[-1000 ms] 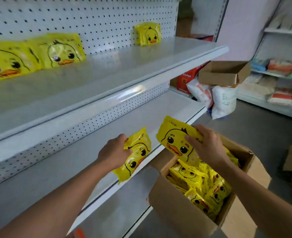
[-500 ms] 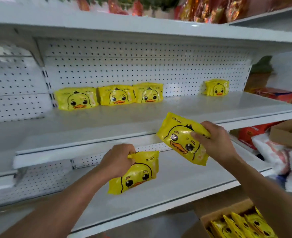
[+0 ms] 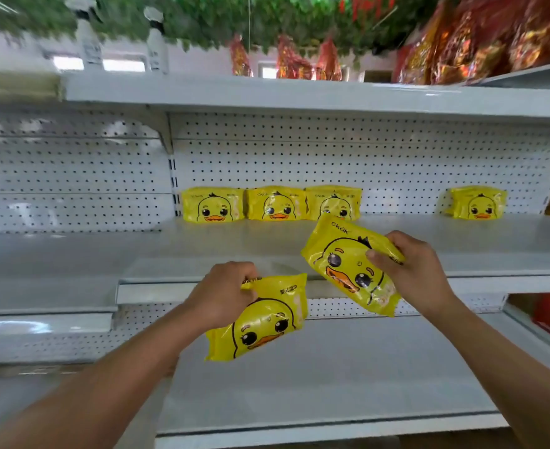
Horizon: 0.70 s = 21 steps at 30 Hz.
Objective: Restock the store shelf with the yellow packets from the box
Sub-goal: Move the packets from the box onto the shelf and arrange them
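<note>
Grip, left hand (image 3: 225, 294): we hold one yellow packet (image 3: 262, 319) by its upper corner, fingers curled round the edge, the pack hanging tilted in front of the lower shelf (image 3: 315, 377).

Grip, right hand (image 3: 409, 270): we pinch a second yellow packet (image 3: 348, 270) along its right side, thumb on the printed face, the pack slanted and raised level with the front lip of the middle shelf (image 3: 267, 241). Neither pack touches a shelf.

Stock on the middle shelf, upright against the pegboard back (image 3: 331, 157): three shelved packets (image 3: 272, 204) side by side and touching; one lone packet (image 3: 477, 204) well apart to the right, a wide bare gap between.

Progress, as we judge it: four placed, two in hand and not yet set down, much of the shelf unfilled. The box is out of view, so what is left in it cannot be told.

Top shelf: red and gold bags (image 3: 461, 43), blurred.
</note>
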Each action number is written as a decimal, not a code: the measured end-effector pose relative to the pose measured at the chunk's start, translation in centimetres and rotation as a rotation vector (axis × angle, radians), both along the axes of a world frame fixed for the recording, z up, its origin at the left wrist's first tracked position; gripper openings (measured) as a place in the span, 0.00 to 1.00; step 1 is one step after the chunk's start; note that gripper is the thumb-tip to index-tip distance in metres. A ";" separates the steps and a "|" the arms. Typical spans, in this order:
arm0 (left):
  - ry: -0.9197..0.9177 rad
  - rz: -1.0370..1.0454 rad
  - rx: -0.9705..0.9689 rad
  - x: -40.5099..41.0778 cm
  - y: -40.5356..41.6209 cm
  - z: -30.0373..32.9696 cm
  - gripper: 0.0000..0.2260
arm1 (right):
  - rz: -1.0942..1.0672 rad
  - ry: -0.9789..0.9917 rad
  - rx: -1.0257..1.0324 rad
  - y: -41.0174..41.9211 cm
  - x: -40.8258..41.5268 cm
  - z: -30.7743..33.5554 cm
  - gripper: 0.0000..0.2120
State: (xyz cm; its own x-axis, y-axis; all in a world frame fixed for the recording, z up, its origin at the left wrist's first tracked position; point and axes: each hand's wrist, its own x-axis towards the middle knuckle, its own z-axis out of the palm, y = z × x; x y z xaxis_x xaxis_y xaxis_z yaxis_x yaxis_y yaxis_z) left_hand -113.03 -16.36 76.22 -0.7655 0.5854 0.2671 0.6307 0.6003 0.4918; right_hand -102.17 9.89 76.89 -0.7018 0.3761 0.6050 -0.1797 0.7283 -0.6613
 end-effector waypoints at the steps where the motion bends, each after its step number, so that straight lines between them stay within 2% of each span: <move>1: 0.003 0.004 0.011 -0.1 -0.3 0.5 0.13 | 0.019 0.009 -0.007 -0.2 -0.3 0.2 0.10; 6: 0.049 0.049 0.065 -1.5 -1.9 2.8 0.11 | 0.102 0.037 -0.026 -1.1 -2.3 1.1 0.12; 12: 0.102 0.100 0.079 -6.6 -4.1 6.2 0.06 | 0.104 0.035 0.008 -2.2 -6.4 2.2 0.07; 14: 0.133 0.112 0.058 -9.2 -4.6 7.2 0.03 | 0.098 0.048 0.032 -2.7 -8.0 2.5 0.10; 17: 0.136 0.124 0.022 -13.8 -4.7 8.2 0.12 | 0.076 0.054 0.063 -3.4 -10.5 2.9 0.16; 21: 0.112 0.095 -0.036 -20.5 -4.2 8.4 0.14 | 0.039 0.051 0.066 -4.4 -13.9 3.0 0.12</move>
